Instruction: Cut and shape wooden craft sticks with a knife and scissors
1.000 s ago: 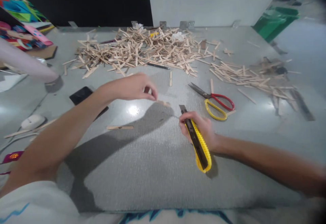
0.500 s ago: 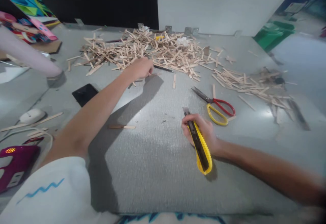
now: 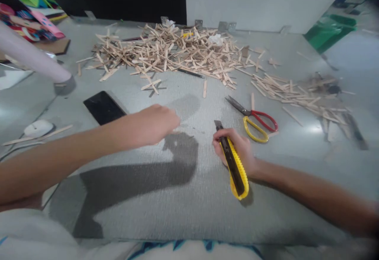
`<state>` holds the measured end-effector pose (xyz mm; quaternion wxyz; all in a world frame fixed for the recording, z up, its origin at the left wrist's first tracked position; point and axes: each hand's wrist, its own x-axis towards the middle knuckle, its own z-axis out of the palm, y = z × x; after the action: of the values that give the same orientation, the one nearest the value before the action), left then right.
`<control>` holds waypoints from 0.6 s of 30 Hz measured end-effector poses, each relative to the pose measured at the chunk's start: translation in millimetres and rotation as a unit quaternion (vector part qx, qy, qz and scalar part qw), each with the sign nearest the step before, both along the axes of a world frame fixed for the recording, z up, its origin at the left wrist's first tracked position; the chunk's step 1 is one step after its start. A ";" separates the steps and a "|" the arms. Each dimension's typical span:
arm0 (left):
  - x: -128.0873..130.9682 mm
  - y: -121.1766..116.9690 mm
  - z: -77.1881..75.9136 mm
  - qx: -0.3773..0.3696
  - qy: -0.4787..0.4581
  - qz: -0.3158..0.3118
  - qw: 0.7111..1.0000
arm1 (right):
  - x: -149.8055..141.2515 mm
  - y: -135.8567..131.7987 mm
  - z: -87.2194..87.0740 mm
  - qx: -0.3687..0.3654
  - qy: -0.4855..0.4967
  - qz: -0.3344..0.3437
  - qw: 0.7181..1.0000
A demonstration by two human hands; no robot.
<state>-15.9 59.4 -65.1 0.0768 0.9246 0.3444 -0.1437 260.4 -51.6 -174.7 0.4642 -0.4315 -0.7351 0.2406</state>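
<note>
My right hand (image 3: 241,149) rests on the grey textured mat (image 3: 177,204) and grips a yellow and black utility knife (image 3: 235,167), its blade tip pointing away from me. My left hand (image 3: 154,125) hovers low over the mat to the left of the knife. It is blurred and seen from the back, with its fingers curled under and hidden. A big pile of wooden craft sticks (image 3: 166,53) lies at the far side of the table. Two crossed sticks (image 3: 151,85) and a single stick (image 3: 204,88) lie just in front of the pile.
Red and yellow scissors (image 3: 256,120) lie open right of the knife. A second heap of sticks (image 3: 296,90) is at the right. A black phone (image 3: 103,107), a white mouse (image 3: 38,128) and a pink tube (image 3: 29,57) are at the left, and a black pen (image 3: 191,73) lies by the pile.
My left hand reached out to the stick pile and has come back toward me over the mat. The right hand with the knife has stayed put.
</note>
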 end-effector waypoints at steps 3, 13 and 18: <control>2.2 -32.7 -5.8 -0.043 0.055 -0.044 0.997 | -1.6 0.4 0.8 0.006 0.002 -0.003 1.000; -4.8 32.8 -28.7 -0.034 0.005 0.049 0.998 | -0.9 -0.1 -1.6 -0.004 0.002 0.011 1.000; -10.8 83.4 -43.5 -0.021 -0.070 0.089 0.993 | -1.7 1.0 -3.1 0.000 0.016 0.028 0.999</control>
<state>-26.7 142.7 -108.6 0.1326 0.8961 0.4164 -0.0780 258.7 -50.6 -177.8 0.4687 -0.4068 -0.7394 0.2608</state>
